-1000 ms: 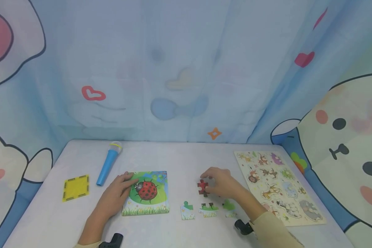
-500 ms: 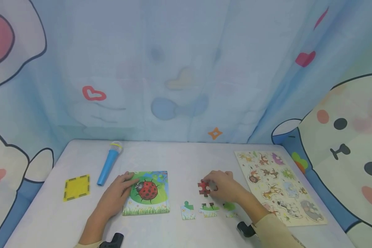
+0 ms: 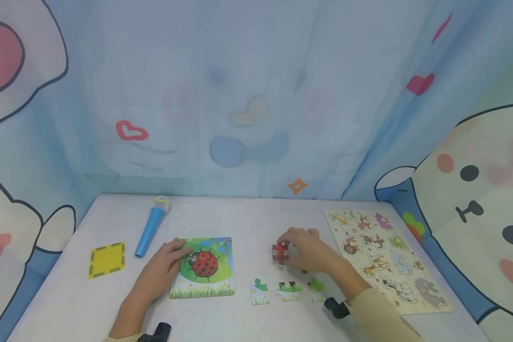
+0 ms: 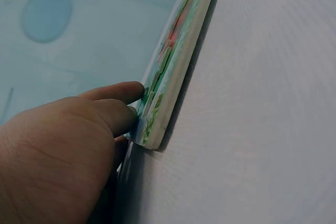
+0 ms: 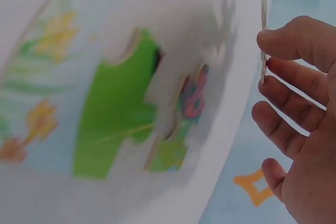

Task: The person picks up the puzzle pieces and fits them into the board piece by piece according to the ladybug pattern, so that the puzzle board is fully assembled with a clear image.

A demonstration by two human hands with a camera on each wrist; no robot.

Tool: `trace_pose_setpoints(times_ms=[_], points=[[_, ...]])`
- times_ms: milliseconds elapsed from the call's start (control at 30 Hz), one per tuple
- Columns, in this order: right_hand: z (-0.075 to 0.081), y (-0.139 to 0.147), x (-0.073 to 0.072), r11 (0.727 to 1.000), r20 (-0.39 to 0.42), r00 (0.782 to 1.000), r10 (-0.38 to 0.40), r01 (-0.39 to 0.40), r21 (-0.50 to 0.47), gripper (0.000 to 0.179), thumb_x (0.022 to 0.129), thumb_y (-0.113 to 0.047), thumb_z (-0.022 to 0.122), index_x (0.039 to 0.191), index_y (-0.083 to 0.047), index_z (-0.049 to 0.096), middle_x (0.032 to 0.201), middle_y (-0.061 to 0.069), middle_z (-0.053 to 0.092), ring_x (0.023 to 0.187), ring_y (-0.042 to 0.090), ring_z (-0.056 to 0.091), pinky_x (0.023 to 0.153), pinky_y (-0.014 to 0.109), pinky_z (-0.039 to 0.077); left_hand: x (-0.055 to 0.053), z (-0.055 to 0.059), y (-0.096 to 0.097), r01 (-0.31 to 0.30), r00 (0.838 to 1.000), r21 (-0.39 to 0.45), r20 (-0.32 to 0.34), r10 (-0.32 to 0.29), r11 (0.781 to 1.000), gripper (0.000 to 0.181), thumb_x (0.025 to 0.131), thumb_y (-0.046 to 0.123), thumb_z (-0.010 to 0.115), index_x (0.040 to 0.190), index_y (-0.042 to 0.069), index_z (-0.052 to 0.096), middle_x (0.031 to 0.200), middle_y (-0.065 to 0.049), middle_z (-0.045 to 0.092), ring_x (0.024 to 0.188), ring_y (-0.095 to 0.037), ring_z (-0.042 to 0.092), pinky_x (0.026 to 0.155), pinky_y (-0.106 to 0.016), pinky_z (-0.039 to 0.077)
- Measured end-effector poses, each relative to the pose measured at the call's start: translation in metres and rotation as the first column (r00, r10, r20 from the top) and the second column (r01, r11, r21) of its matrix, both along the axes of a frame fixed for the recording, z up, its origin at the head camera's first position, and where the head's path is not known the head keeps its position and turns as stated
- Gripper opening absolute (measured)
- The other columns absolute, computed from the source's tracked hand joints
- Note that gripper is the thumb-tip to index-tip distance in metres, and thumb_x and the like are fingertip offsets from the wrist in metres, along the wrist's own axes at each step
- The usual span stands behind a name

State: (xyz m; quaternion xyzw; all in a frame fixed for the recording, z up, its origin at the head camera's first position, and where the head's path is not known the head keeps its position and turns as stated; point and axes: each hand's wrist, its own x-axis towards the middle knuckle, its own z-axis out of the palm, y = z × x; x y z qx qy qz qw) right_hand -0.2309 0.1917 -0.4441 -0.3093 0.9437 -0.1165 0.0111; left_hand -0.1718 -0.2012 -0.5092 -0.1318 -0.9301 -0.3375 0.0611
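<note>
My right hand [image 3: 309, 251] pinches a red puzzle piece [image 3: 279, 254] between thumb and fingers, above the table. In the right wrist view the puzzle piece [image 5: 263, 17] shows edge-on, with the thumb on one side and fingertips on the other. My left hand [image 3: 161, 267] rests on the left edge of a square ladybug puzzle board [image 3: 213, 288]. The left wrist view shows fingertips touching that board [image 4: 170, 98]. Between board and right hand lie green-and-white puzzle pieces: one on the left [image 3: 259, 293], one in the middle [image 3: 289, 295], one on the right [image 3: 316, 285].
A blue toy microphone [image 3: 150, 230] and a yellow square tile [image 3: 107, 260] lie left of the board. At the right lies an animal puzzle board [image 3: 416, 306]. A printed curtain [image 3: 175, 95] hangs behind the white table [image 3: 248, 218].
My right hand has shifted its fingers on the red puzzle piece, lifting and tilting it slightly. The left hand stays on the ladybug board. The head view has moved a little.
</note>
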Motion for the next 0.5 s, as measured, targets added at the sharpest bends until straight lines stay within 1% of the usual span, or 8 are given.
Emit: trace_pose_setpoints(times_ms=[200, 333, 500], points=[[0.001, -0.020, -0.004, 0.999, 0.016, 1.000, 0.027, -0.026, -0.024, 0.039, 0.076, -0.019, 0.078, 0.113, -0.023, 0.067, 0.096, -0.015, 0.058, 0.093, 0.011, 0.055, 0.082, 0.045, 0.032, 0.001, 0.000, 0.000, -0.001, 1.000, -0.003, 0.001, 0.001, 1.000, 0.032, 0.100, 0.011, 0.053, 0.130, 0.012, 0.064, 0.146, -0.009, 0.047, 0.141, -0.031, 0.031, 0.119, -0.045, 0.022], [0.000, -0.038, -0.007, 0.999, 0.023, 0.999, 0.042, -0.042, -0.011, 0.039, 0.076, -0.019, 0.077, 0.113, -0.024, 0.067, 0.095, -0.016, 0.058, 0.092, 0.008, 0.054, 0.084, 0.045, 0.033, 0.001, 0.001, 0.000, 0.002, 1.000, 0.000, -0.002, -0.002, 1.000, 0.032, 0.100, 0.010, 0.054, 0.130, 0.012, 0.064, 0.146, -0.009, 0.047, 0.141, -0.032, 0.032, 0.119, -0.045, 0.022], [0.002, -0.060, -0.008, 0.997, 0.041, 0.997, 0.071, -0.070, -0.013, 0.038, 0.078, -0.020, 0.075, 0.114, -0.024, 0.067, 0.096, -0.015, 0.058, 0.094, 0.008, 0.053, 0.085, 0.045, 0.033, 0.001, 0.002, 0.000, 0.004, 1.000, 0.001, 0.016, -0.004, 1.000, 0.032, 0.100, 0.010, 0.054, 0.130, 0.012, 0.064, 0.146, -0.009, 0.047, 0.142, -0.032, 0.031, 0.119, -0.045, 0.021]])
